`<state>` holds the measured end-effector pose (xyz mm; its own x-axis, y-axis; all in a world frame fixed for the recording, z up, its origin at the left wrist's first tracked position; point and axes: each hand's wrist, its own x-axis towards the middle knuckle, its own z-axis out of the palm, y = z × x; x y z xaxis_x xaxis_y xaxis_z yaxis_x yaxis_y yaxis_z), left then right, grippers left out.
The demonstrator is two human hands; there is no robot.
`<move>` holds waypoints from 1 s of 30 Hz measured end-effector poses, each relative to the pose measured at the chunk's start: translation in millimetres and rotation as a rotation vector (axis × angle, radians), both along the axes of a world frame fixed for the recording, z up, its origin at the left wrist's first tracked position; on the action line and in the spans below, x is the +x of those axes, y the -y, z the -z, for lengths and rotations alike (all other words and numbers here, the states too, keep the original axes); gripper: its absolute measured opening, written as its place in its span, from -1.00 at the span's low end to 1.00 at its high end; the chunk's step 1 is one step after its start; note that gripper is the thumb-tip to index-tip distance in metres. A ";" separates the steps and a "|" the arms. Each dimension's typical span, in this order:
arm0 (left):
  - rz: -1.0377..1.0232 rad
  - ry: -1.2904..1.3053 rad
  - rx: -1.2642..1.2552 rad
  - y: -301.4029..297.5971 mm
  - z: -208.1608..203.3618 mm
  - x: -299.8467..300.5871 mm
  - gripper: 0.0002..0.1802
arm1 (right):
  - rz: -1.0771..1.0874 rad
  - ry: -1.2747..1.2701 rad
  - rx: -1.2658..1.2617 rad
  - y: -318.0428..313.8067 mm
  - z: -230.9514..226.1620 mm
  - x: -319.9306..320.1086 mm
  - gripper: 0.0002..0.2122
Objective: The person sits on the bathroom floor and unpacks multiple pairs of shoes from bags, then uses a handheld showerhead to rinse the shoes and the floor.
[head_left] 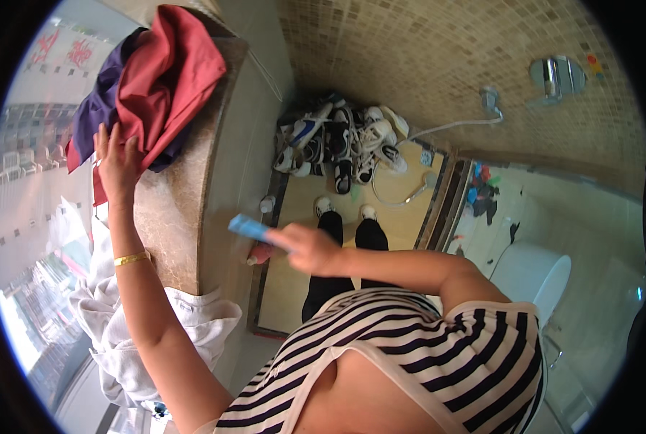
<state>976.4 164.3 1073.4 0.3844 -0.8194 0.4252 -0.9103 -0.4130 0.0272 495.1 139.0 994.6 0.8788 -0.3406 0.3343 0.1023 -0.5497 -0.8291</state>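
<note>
On the stone ledge (174, 224) by the window at the left lies a crumpled red and purple cloth (167, 79). My left hand (118, 163) rests on its near edge with the fingers spread apart. A gold-coloured bracelet is on that wrist. In front of my body, my right hand (308, 249) is closed around one end of a light blue, flat, bar-like thing (248, 228). Its free end points left toward the ledge, apart from the cloth. It is blurred, so its exact kind cannot be made out.
White cloth (200, 325) hangs over the near end of the ledge. Several shoes (343, 137) are heaped on the floor by the tiled wall. A shower hose (460, 125) trails down beside them. A pink bottle (260, 252) stands below the ledge; a white toilet (532, 275) is at right.
</note>
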 end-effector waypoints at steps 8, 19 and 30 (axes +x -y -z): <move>-0.003 -0.080 -0.372 17.8 -36.7 -139.2 -0.55 | 0.500 -1.089 0.307 52.1 160.3 -143.8 -0.34; 0.609 -0.708 -0.076 81.1 32.5 -414.9 -0.72 | 0.744 -0.952 0.296 168.6 189.6 -201.7 -0.54; 0.968 -0.678 0.120 105.4 -16.4 -515.4 -0.74 | 1.140 -0.209 0.952 240.0 62.0 -376.6 -0.81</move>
<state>461.0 59.0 1089.8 -0.3000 -0.9136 0.2746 -0.6598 0.4066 0.6319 118.5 -101.0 932.6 0.0021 -0.8690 -0.4948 -0.1600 0.4881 -0.8580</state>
